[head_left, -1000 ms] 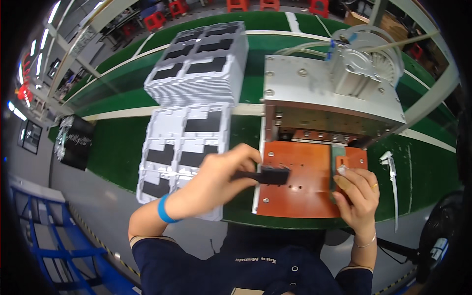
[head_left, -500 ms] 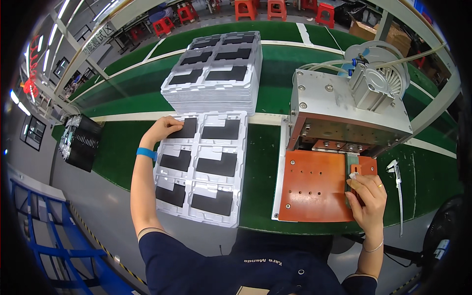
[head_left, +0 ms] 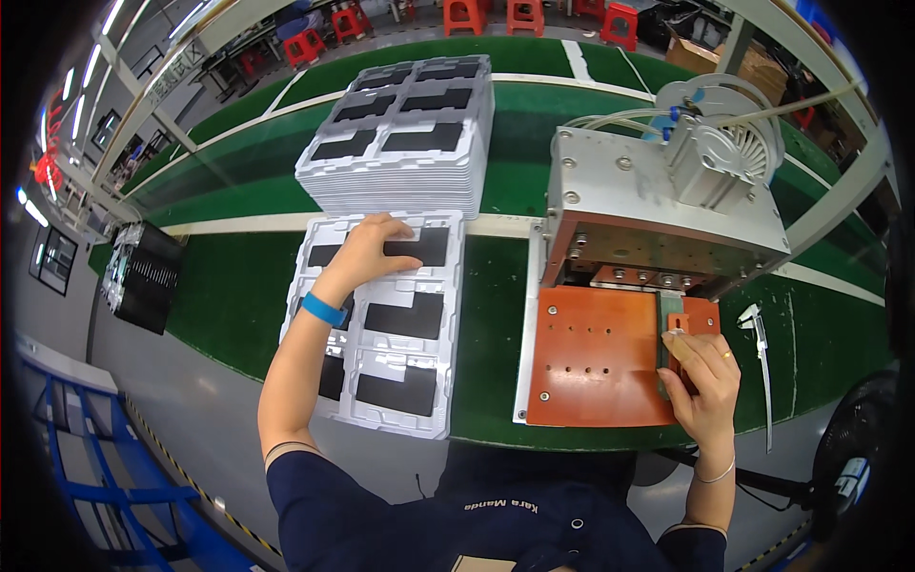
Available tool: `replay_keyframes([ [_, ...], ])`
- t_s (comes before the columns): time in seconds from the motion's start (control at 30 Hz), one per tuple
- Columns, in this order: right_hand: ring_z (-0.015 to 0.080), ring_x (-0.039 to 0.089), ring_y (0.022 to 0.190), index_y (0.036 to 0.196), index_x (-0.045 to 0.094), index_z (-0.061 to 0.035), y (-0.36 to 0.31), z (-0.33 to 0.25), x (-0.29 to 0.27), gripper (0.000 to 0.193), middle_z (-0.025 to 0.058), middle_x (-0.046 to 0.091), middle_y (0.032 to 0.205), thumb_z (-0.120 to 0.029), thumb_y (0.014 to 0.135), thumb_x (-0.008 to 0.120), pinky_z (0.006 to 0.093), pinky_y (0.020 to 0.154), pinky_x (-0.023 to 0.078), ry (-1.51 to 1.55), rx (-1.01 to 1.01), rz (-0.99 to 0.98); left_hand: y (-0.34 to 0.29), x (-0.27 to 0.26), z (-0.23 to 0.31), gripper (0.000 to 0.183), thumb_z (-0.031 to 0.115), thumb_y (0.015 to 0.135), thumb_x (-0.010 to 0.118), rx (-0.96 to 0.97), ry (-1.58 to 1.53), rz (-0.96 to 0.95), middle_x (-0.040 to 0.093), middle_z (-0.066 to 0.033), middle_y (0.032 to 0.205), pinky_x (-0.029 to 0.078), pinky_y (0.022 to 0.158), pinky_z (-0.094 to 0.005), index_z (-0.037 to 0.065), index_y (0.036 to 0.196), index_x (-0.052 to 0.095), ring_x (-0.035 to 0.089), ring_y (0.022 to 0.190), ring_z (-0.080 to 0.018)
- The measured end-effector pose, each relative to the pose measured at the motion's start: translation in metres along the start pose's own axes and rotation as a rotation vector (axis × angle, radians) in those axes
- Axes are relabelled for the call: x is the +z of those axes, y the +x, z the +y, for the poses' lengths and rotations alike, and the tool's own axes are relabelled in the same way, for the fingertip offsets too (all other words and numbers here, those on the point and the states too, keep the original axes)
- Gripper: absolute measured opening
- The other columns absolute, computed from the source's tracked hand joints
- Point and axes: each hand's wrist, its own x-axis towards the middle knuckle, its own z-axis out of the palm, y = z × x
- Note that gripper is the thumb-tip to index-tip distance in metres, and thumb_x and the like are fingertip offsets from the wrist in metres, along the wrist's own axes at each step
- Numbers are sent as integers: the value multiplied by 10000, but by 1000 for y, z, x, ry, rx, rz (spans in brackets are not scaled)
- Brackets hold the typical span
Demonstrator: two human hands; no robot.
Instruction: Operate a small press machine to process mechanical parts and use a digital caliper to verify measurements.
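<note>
My left hand (head_left: pixel 375 254) is over the white plastic tray (head_left: pixel 454 286), its thumb and fingers apart at the left end of a black L-shaped sheet (head_left: pixel 431 247) in the far right pocket. Other such sheets lie in the tray's pockets, some partly covered by my hand and forearm. At the press machine, my right hand (head_left: pixel 703 377) rests with bent fingers on the right side of the orange base plate (head_left: pixel 596 391). Its thumb is beside a narrow grey-green strip (head_left: pixel 664 329), and its fingertips are at a small orange block (head_left: pixel 678 322). Whatever they pinch is hidden.
A tall stack of filled white trays (head_left: pixel 391 186) stands behind the tray. The metal press (head_left: pixel 658 181) with hoses rises over the orange plate. A caliper (head_left: pixel 762 372) lies to its right on the green bench. Dark stacked parts (head_left: pixel 143 276) sit far left.
My left hand has moved right from the far left pocket to the far right one, its fingers spreading. My right hand stays at the orange plate. The whole view has shifted slightly.
</note>
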Motion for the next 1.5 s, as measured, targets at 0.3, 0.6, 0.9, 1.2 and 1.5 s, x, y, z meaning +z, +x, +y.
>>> replay_keyframes([
  [0.3, 223, 639, 853, 1055, 725, -71, 1, 8, -4, 341, 50, 701, 998, -205, 756, 818, 332, 719, 516, -2, -43, 49, 3, -18, 12, 295, 177, 831, 799, -158, -78, -143, 494, -78, 648, 383, 575, -341, -29, 771, 597, 457, 630, -153],
  [0.6, 226, 620, 800, 831, 676, -70, -6, 16, -1, 173, 45, 687, 946, -118, 744, 817, 328, 693, 502, 9, -14, 142, -9, -32, 216, 223, 113, 750, 861, 123, -388, -336, 693, -106, 742, 489, 571, -290, -31, 843, 718, 655, 633, -194],
  [0.9, 237, 578, 825, 956, 730, -74, 3, 15, -13, 177, 49, 651, 957, -101, 789, 781, 344, 753, 474, 179, 50, -11, 7, 34, 252, 352, 154, 718, 869, 291, -186, -147, 682, -155, 1046, 536, 734, -355, -8, 998, 731, 662, 874, -302],
  [1.2, 251, 527, 927, 1110, 730, -132, 28, 13, 14, 285, 27, 612, 1111, -147, 826, 756, 383, 836, 435, 133, -51, -262, -21, 56, 245, 421, 71, 714, 825, 487, -223, -94, 659, -186, 1223, 518, 882, -415, 25, 1120, 723, 629, 1067, -339],
  [1.5, 256, 540, 1033, 1096, 680, -93, 34, 5, 19, 284, 50, 607, 1101, -157, 825, 736, 419, 889, 440, -20, -8, -256, -21, 60, 239, 347, 53, 753, 751, 514, -235, -87, 649, -195, 1184, 553, 832, -360, -2, 1094, 723, 612, 1002, -305],
])
